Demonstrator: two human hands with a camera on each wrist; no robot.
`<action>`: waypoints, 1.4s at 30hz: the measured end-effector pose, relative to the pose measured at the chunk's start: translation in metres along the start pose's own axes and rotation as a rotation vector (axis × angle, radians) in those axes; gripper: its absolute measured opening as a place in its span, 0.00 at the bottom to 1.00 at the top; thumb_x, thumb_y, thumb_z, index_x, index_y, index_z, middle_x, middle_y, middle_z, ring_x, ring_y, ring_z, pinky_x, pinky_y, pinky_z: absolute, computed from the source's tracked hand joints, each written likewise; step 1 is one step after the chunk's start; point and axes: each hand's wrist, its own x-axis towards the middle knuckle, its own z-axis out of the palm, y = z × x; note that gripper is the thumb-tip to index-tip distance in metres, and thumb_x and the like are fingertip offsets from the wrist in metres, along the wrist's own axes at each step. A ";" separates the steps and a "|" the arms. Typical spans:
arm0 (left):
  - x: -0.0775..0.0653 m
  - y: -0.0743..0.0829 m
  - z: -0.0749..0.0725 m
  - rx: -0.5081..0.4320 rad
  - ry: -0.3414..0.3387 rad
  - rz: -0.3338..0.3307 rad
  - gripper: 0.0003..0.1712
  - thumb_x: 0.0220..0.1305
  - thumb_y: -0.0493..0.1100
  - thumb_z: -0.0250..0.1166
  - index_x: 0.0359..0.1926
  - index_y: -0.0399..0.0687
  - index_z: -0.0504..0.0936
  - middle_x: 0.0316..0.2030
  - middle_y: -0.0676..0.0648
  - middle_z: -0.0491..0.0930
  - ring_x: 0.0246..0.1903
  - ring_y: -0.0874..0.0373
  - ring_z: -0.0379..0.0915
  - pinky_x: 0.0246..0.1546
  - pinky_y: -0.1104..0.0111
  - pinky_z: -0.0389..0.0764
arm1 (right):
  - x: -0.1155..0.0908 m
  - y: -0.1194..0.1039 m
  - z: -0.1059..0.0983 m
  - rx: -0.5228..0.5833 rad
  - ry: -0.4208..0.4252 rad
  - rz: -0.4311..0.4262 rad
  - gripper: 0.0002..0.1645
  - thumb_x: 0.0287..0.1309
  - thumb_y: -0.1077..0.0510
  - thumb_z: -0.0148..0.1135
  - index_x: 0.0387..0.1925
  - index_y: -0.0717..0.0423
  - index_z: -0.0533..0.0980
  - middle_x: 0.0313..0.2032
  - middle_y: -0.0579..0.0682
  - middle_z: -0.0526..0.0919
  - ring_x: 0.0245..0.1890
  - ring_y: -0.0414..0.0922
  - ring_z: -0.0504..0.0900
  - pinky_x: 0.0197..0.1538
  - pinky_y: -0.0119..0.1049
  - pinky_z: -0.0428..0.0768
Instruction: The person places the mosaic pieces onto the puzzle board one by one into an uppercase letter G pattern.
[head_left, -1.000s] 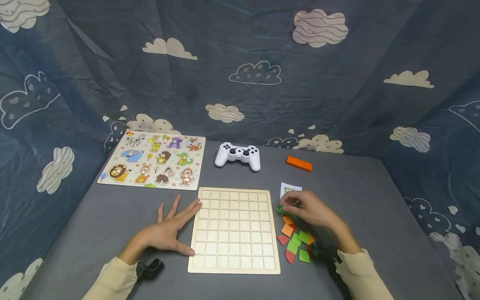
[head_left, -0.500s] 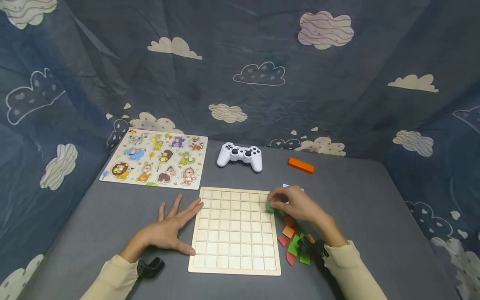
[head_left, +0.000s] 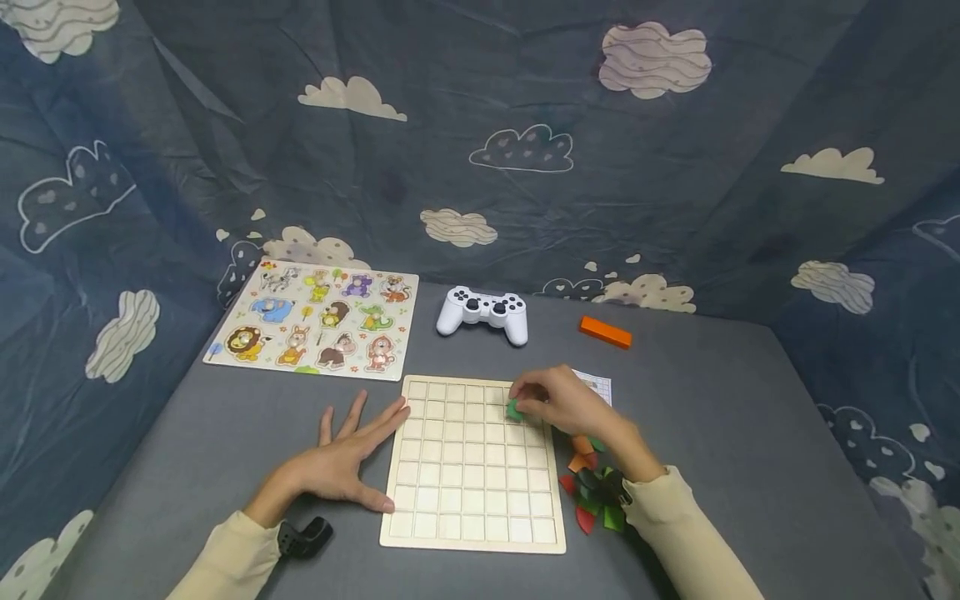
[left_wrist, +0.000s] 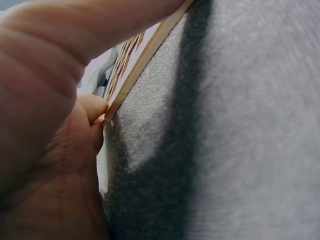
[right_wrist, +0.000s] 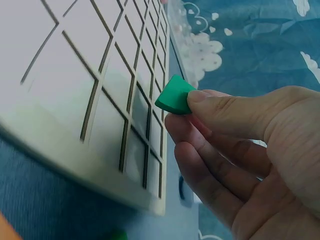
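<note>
My right hand [head_left: 564,403] pinches a green quarter-circle tile [right_wrist: 174,95] between thumb and fingers, over the upper right cells of a wooden grid board [head_left: 459,450]. In the right wrist view the tile is tilted, its pointed corner up. My left hand [head_left: 332,468] lies spread at the board's left side, with fingertips and thumb right at its edge. The left wrist view shows the thumb [left_wrist: 95,25] and fingers along the board's rim [left_wrist: 131,75]. Beside the board's right edge is a loose pile of red, orange and green tiles [head_left: 587,518], partly hidden under my right wrist.
A printed paper card [head_left: 596,385] lies behind my right hand, partly covered. Farther back are an orange block [head_left: 605,332], a white game controller [head_left: 483,313] and an animal puzzle board [head_left: 315,319]. A dark cloud-patterned cloth [head_left: 525,200] hangs behind the table.
My right hand has moved left from the tile pile to over the board's upper right, carrying the green tile. The left hand stays at the board's left edge.
</note>
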 end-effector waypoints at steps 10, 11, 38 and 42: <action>0.000 0.000 0.000 0.003 0.005 -0.005 0.70 0.47 0.63 0.78 0.81 0.49 0.45 0.81 0.43 0.35 0.73 0.29 0.08 0.56 0.28 0.09 | 0.014 -0.009 0.010 -0.039 0.005 -0.014 0.05 0.61 0.62 0.69 0.39 0.53 0.83 0.34 0.42 0.87 0.35 0.34 0.82 0.42 0.32 0.82; 0.000 0.000 0.000 0.003 0.004 -0.006 0.70 0.47 0.63 0.78 0.81 0.49 0.45 0.81 0.43 0.35 0.73 0.29 0.08 0.56 0.28 0.09 | 0.015 -0.010 0.010 -0.044 0.005 -0.015 0.05 0.61 0.62 0.68 0.39 0.53 0.83 0.34 0.42 0.87 0.35 0.34 0.82 0.42 0.33 0.82; -0.001 0.000 0.001 0.005 0.007 -0.018 0.70 0.46 0.64 0.78 0.81 0.50 0.45 0.81 0.44 0.36 0.73 0.29 0.08 0.57 0.27 0.10 | 0.025 -0.011 0.023 -0.067 -0.015 -0.021 0.05 0.60 0.63 0.69 0.39 0.55 0.85 0.33 0.44 0.88 0.33 0.34 0.83 0.40 0.30 0.82; 0.000 0.000 0.001 0.016 0.011 -0.016 0.71 0.46 0.64 0.78 0.81 0.51 0.45 0.81 0.44 0.36 0.74 0.30 0.09 0.57 0.27 0.10 | 0.025 -0.010 0.025 -0.094 -0.004 -0.029 0.06 0.60 0.64 0.69 0.39 0.54 0.86 0.33 0.43 0.88 0.32 0.34 0.82 0.40 0.30 0.82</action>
